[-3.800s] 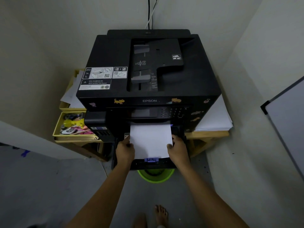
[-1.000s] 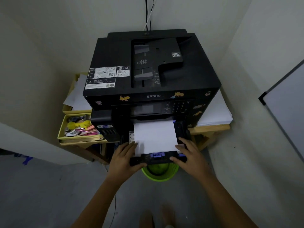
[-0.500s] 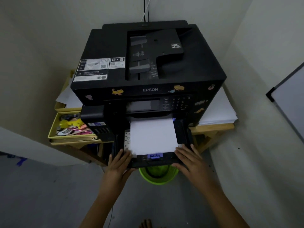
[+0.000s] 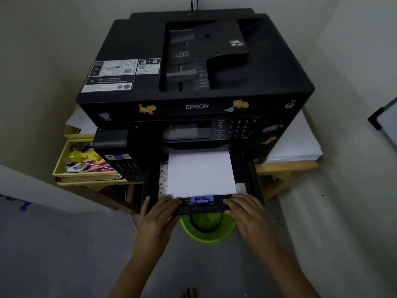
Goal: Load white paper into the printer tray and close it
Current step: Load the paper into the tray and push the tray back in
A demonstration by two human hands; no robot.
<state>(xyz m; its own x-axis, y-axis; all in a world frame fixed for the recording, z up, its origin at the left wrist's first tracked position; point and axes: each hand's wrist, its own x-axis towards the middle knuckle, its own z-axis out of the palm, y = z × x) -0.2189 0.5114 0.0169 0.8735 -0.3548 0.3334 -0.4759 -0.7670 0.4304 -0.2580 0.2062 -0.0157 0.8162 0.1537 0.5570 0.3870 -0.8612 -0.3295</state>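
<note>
White paper [image 4: 200, 172] is lying loaded in the tray [image 4: 247, 168]; left hand [image 4: 158, 212] and right hand [image 4: 247, 209], fingers flat at six o'clock, are pressing its front; closing remains.

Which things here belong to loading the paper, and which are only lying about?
Belong to the job:
white paper
printer tray
Epson printer
left hand
right hand

Only lying about:
green basket
yellow tray of stationery
spare paper stack
whiteboard
</note>
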